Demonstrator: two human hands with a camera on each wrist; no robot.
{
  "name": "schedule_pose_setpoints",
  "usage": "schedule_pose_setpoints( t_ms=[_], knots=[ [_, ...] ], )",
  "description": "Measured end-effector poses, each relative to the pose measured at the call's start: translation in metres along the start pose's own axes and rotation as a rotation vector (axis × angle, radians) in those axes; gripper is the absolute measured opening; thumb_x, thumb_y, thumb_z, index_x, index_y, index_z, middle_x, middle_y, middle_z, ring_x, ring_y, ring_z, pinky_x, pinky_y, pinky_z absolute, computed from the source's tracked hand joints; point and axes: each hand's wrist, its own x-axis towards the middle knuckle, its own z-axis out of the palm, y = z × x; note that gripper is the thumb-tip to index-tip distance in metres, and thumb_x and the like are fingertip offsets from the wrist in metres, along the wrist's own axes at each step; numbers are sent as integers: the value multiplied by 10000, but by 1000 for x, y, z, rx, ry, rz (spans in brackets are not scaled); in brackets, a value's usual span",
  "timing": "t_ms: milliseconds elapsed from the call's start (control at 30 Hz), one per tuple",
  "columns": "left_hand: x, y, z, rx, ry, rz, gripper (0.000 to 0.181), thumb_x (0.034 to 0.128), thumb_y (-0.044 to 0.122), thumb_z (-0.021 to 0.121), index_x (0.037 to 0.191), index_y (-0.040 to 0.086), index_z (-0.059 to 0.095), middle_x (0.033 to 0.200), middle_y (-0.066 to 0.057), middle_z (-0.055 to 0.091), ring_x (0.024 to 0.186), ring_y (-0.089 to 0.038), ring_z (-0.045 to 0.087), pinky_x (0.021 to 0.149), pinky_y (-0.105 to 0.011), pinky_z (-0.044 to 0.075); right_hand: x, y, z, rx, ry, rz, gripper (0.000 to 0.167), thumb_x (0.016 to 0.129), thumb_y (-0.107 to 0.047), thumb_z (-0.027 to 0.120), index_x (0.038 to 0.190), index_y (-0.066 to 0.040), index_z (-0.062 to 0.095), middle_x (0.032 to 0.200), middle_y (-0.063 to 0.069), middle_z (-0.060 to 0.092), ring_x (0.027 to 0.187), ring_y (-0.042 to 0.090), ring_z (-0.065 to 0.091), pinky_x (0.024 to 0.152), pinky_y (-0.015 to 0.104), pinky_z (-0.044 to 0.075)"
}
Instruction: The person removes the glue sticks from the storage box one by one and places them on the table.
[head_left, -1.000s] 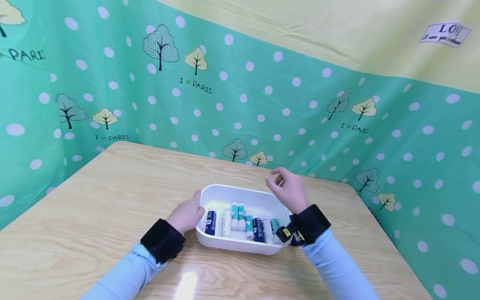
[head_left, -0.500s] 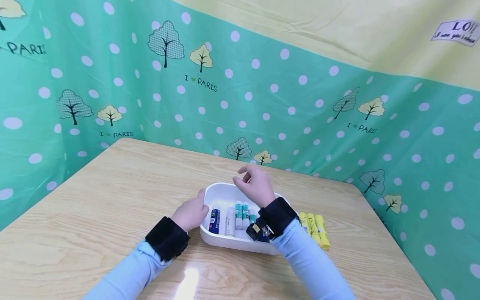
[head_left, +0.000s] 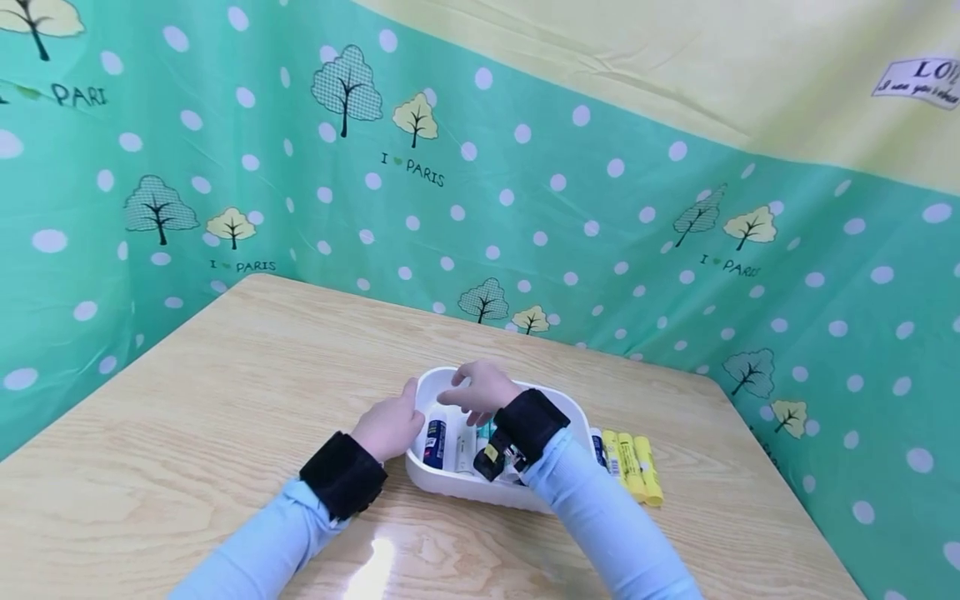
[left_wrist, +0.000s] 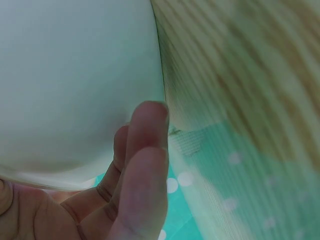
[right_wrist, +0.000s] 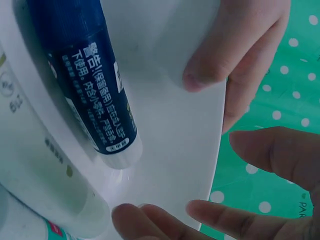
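Observation:
A white plastic tub holds several glue sticks. My left hand grips its left end, thumb over the rim and fingers against the outer wall. Over the tub hovers my right hand, fingers spread and nothing in them. In the right wrist view, its fingertips come near a white glue stick. A dark blue glue stick lies by the tub's left end. The right hand and wrist strap hide most of the other sticks, though a bit of a teal one shows.
To the right of the tub, several yellow glue sticks lie side by side on the wooden table, with a dark blue stick beside them. Behind the table hangs a green and yellow curtain.
My right hand has moved left from the tub's right end and lowered toward the sticks on the left. That uncovers the yellow sticks. The left hand keeps its hold on the rim.

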Motion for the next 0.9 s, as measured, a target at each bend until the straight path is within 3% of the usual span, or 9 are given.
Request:
schedule_pose_setpoints(
  t_ms=[233,567,767,900],
  knots=[
    [1,3,-3,4,7,2,539,819,128,382,1303,-57,233,669,-135,521,557,-203,499,456,-275,346,11,0,4,-29,-102,43,333,773,-343,581,984,-87,549,819,144,620,659,255,631,572,332,511],
    [-3,4,-3,-11,4,2,524,818,115,384,1287,-73,243,718,-162,544,574,-204,508,468,-277,366,21,0,11,-12,-226,80,280,786,-307,574,922,-63,586,804,154,623,682,267,636,595,326,513],
    [-2,4,-1,2,18,4,488,835,129,396,1265,-63,268,745,-177,555,582,-211,511,474,-287,369,25,-4,16,-29,-237,90,229,787,-249,580,874,-38,590,798,161,625,734,285,637,650,330,510],
    [-2,4,-1,4,28,8,479,834,121,400,1259,-61,272,769,-186,561,591,-215,512,482,-291,372,26,-7,19,-57,-215,88,208,766,-237,608,820,-37,588,752,153,627,657,257,633,595,299,510]
  ],
)
